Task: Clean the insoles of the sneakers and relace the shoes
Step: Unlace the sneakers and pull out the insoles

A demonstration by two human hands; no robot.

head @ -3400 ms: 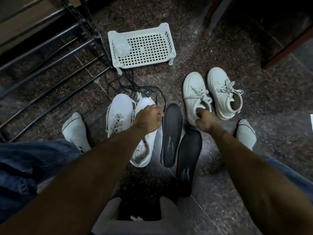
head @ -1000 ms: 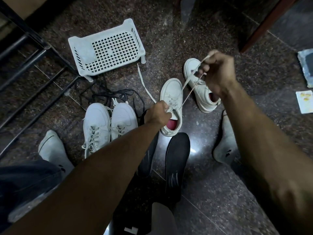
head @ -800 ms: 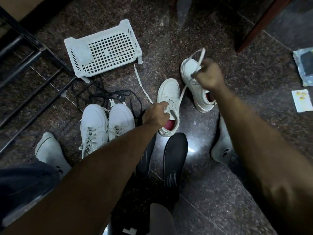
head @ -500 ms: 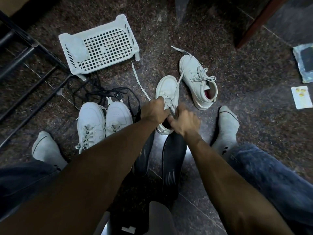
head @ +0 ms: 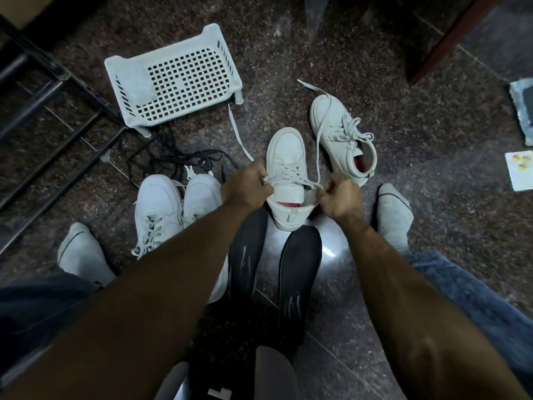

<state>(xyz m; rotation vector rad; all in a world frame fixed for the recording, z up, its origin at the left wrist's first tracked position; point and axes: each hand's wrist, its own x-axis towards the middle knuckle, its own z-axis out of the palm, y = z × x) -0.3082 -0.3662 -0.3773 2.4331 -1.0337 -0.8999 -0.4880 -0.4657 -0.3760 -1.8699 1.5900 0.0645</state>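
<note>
The left hand (head: 246, 187) still pinches one lace end at the middle sneaker (head: 287, 174), which stands on the floor above the black insoles (head: 300, 272). The right hand (head: 339, 197) has dropped from its high pull and now grips the other lace end (head: 317, 145); unlacing seems underway.

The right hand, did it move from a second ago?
Yes. The right hand came down from over the far shoe to the near shoe, where it pinches the lace.
</note>
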